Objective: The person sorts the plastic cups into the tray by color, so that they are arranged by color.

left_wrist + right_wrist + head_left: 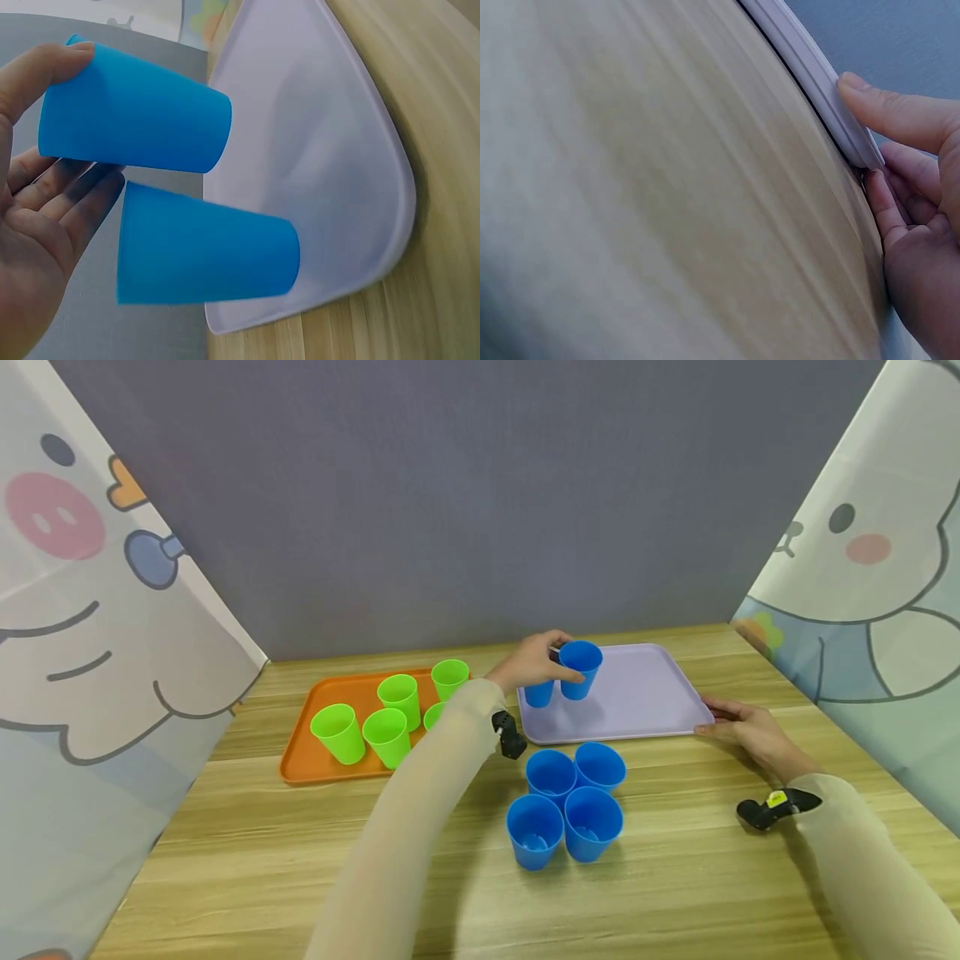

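My left hand (534, 662) grips a blue cup (581, 670) by its upper part, thumb on one side and fingers on the other. In the left wrist view the held cup (142, 109) hangs over the lavender tray (337, 165), beside a second blue cup (206, 247) standing on that tray. The head view shows this second cup (538, 693) partly hidden behind my left hand. My right hand (753, 735) holds the front right corner of the tray. In the right wrist view, its thumb (881, 105) lies against the tray rim (817, 75), its fingers round the corner.
Several blue cups (551, 774) stand upright in a cluster in front of the lavender tray. To the left, an orange tray (300, 752) carries several green cups (339, 735), some partly behind my left sleeve. A grey panel (480, 510) borders the back of the wooden table.
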Motion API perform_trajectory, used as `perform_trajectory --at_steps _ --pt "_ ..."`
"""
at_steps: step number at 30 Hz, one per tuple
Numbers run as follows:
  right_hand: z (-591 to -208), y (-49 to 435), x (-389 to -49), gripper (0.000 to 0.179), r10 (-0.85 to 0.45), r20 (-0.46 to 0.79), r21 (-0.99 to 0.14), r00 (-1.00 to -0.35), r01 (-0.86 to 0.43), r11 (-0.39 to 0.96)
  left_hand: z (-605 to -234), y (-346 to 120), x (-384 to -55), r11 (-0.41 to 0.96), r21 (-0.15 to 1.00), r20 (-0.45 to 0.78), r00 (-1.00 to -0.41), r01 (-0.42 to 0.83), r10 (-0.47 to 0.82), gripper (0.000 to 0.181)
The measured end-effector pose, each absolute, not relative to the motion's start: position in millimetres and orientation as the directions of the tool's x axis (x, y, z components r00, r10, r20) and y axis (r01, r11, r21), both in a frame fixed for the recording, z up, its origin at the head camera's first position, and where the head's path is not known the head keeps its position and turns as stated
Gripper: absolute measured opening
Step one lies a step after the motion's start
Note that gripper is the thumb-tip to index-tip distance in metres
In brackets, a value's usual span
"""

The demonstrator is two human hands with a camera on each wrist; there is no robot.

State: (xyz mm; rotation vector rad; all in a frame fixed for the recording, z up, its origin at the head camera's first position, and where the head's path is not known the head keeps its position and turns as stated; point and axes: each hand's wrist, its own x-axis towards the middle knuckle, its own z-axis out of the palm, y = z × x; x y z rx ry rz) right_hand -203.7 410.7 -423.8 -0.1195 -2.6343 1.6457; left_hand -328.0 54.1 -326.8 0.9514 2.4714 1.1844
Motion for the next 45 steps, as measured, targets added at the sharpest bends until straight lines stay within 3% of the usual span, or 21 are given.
perform_trajectory --at_steps 16,30,40,45 --pt "-421.1 411.7 -202.7 0.079 0.087 -0.016 -0.898 -0.996 0.053 0.438 -328.5 75.0 -326.7 0.445 0.737 0.039 -0.689 0.509 0.724 0.070" --pt "-423.0 412.0 -201.6 0.078 0.104 -0.025 -0.895 -0.994 0.068 0.441 -333.7 81.7 -325.4 0.562 0.612 0.057 -0.739 0.557 0.671 0.073" --pt "-423.5 411.8 -203.2 0.079 0.117 -0.039 -0.874 -0.992 0.091 0.478 -341.1 90.8 -328.7 0.669 0.317 0.026 -0.711 0.673 0.703 0.076" --pt "-421.0 411.5 -203.1 0.081 0.122 -0.051 -0.868 -0.991 0.104 0.485 -343.4 91.6 -330.2 0.695 0.257 0.008 -0.720 0.672 0.694 0.078"
